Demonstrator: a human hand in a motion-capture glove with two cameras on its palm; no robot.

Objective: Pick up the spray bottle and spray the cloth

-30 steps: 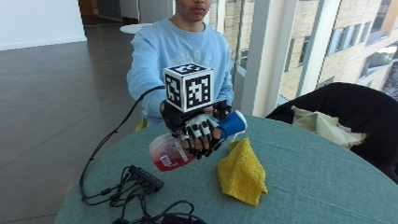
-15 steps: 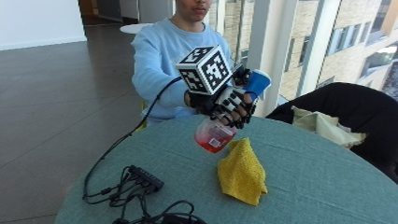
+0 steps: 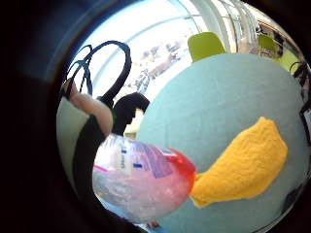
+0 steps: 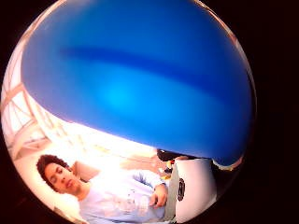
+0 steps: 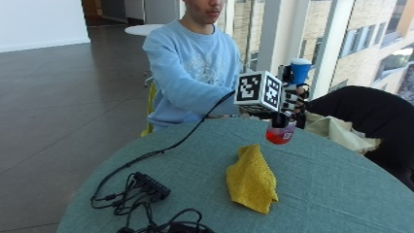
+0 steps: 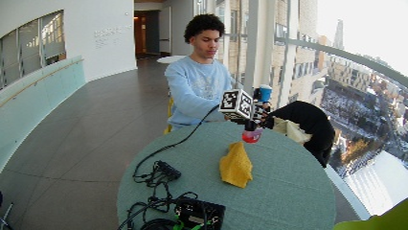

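Note:
In the outside view my gloved right hand point(image 5: 292, 101) grips the neck of a spray bottle point(image 5: 280, 134) and holds it upright above the table's far side. The bottle has a blue spray head point(image 5: 300, 68) and a clear body with red liquid at the bottom. A crumpled yellow cloth point(image 5: 251, 177) lies on the teal table point(image 5: 336, 194), nearer the front than the bottle and slightly left of it. The little finger side palm view shows the bottle body point(image 3: 141, 179) close to the palm, with the cloth point(image 3: 243, 165) beyond it. The blue head point(image 4: 135, 79) fills the thumb side palm view.
A black power strip with tangled cables point(image 5: 148, 187) lies at the table's front left, beside a black box point(image 6: 198, 213). A dark jacket point(image 5: 362, 114) and a beige cloth point(image 5: 336, 132) hang over a chair at the right. The person's bare hand stays out of sight.
My hand has carried the bottle up and to the right, from the table's left middle to beyond the cloth's far end. The bottle went from tilted to upright. The cloth has not moved.

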